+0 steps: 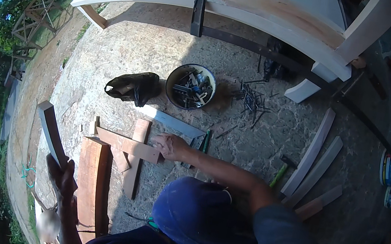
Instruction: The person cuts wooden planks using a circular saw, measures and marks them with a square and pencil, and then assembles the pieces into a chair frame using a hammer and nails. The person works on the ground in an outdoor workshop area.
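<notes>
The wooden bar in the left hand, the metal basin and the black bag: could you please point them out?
Bar (53,130): head view, on its long face.
Basin (172,78): head view, on its inner wall.
Bag (142,89): head view, on its crumpled side.

left hand (62,173) seemingly hides part of the bar (52,130).

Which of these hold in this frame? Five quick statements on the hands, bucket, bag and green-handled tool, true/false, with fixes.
1. The left hand grips a wooden bar. True.
2. The bucket is empty. False: it holds a jumble of small pieces.
3. The black plastic bag lies to the left of the bucket. True.
4. The right hand is inside the bucket. False: it is at the right end of a flat wooden strip.
5. The green-handled tool lies on the ground. True.
</notes>
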`<state>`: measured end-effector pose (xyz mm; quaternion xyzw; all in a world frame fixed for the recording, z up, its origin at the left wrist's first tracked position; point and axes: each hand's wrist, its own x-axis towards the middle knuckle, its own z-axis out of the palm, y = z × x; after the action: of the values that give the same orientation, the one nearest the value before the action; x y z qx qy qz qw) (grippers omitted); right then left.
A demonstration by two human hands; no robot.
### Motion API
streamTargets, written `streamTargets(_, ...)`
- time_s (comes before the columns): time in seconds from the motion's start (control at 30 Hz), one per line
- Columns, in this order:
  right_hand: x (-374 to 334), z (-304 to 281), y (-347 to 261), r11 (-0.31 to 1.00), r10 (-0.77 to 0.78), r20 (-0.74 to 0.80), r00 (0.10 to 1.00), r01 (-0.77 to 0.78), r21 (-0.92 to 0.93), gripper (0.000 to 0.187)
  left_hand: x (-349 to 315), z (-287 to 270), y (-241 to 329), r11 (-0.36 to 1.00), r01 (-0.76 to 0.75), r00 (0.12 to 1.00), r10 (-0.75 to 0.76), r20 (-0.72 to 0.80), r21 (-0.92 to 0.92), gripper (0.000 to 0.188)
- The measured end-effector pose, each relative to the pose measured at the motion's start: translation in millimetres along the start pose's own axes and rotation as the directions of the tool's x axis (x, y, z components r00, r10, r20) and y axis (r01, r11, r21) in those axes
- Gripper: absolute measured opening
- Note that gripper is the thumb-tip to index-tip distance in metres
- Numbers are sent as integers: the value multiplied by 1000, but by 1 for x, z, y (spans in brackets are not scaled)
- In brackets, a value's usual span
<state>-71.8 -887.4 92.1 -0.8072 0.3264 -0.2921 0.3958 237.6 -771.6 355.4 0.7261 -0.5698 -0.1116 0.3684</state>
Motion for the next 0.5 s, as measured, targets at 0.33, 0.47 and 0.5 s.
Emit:
streamTargets(0.33, -95, -121, 72, 919, 389, -359, 848, -327, 223, 22, 63, 110, 136, 739, -463, 874, 288, 392, 490, 52)
streamTargets(0.47, -123, -147, 71, 875, 481, -456, 749, -374, 309, 20, 89, 154, 169, 845, -488, 815, 352, 461, 218, 44)
streamTargets(0.5, -136, -156, 72, 866, 498, -464, 732, -391, 313, 20, 95, 165, 182, 871, -436, 820, 281, 498, 226, 45)
